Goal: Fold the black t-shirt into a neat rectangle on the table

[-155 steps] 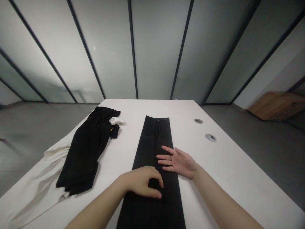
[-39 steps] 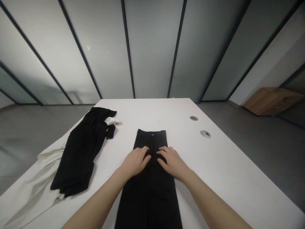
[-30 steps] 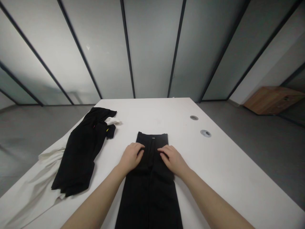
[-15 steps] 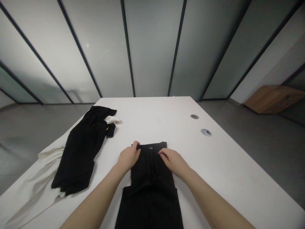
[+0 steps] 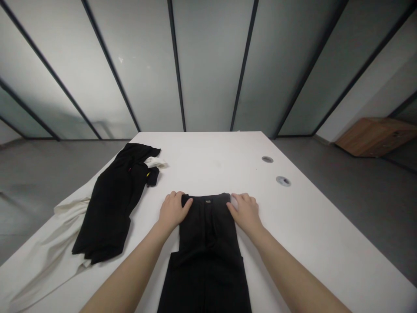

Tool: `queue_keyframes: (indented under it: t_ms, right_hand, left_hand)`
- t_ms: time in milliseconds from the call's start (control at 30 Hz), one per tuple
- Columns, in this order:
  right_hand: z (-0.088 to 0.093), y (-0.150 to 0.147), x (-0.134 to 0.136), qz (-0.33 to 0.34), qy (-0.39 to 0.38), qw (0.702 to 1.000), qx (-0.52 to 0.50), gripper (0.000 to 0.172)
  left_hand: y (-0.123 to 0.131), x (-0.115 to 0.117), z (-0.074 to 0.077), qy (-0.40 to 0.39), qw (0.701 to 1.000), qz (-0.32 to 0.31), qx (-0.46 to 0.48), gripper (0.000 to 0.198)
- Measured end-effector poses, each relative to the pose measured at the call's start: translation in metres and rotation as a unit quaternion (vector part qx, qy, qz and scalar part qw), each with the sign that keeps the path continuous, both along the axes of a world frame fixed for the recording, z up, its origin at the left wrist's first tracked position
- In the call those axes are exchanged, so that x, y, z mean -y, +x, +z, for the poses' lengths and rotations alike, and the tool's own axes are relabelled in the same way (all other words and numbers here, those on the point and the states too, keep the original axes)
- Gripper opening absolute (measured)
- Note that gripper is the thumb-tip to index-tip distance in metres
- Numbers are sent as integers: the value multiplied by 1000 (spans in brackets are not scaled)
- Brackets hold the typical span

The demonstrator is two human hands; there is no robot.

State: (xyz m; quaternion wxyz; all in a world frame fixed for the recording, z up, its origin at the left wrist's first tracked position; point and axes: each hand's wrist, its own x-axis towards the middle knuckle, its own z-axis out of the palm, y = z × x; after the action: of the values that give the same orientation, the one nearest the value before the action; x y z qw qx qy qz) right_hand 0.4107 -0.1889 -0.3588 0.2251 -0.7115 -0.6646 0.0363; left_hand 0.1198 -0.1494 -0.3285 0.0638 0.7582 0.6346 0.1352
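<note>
Black trousers (image 5: 206, 243) lie lengthwise on the white table (image 5: 312, 226), the waist end folded back toward me over the legs. My left hand (image 5: 172, 211) is closed on the left corner of the waistband, thumb on the cloth and fingers at its edge. My right hand (image 5: 246, 211) grips the right corner the same way. A small metal button (image 5: 207, 201) shows in the middle of the waistband between my hands.
A heap of black garments (image 5: 114, 200) lies at the left on a white cloth (image 5: 42, 256), with a small white piece (image 5: 155, 162) at its top. Two round cable ports (image 5: 282, 180) sit in the table at the right. A wooden cabinet (image 5: 374, 134) stands far right.
The waistband has come toward me as the trousers were folded. My hands then slid from the middle of the cloth out to its two corners.
</note>
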Motion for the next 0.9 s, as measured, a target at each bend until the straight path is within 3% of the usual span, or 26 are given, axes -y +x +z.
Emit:
queue_keyframes:
  t_ms: [133, 233, 333, 400, 533, 633, 700, 767, 900]
  right_hand:
    - [-5, -3, -1, 10, 1, 1000, -19, 34]
    - [-2, -6, -4, 67, 20, 994, -81, 24]
    - [4, -7, -5, 145, 2, 969, -202, 14]
    - [8, -8, -5, 160, -16, 942, -293, 11]
    - [11, -5, -6, 134, -32, 886, -443, 28]
    - [14, -1, -9, 113, -67, 858, -497, 47]
    - [19, 3, -10, 108, -91, 850, -508, 47]
    - [26, 5, -8, 101, -132, 849, -502, 38]
    - [39, 10, 2, 33, -260, 842, -471, 32]
  left_hand:
    - [0, -6, -2, 2, 999, -22, 39, 23]
    - [-1, -10, -5, -7, 996, -33, 84, 14]
    - [-1, -13, -10, -15, 985, -35, 165, 12]
    - [0, -15, -13, -6, 970, -41, 238, 11]
    - [1, -19, -14, -34, 921, -33, 387, 26]
    - [-1, -20, -6, -132, 872, -28, 471, 51]
    - [-5, -19, 3, -194, 843, -33, 501, 57]
    - [-10, -16, 14, -238, 833, -41, 498, 52]
    - [-18, -10, 28, -303, 845, -44, 438, 39]
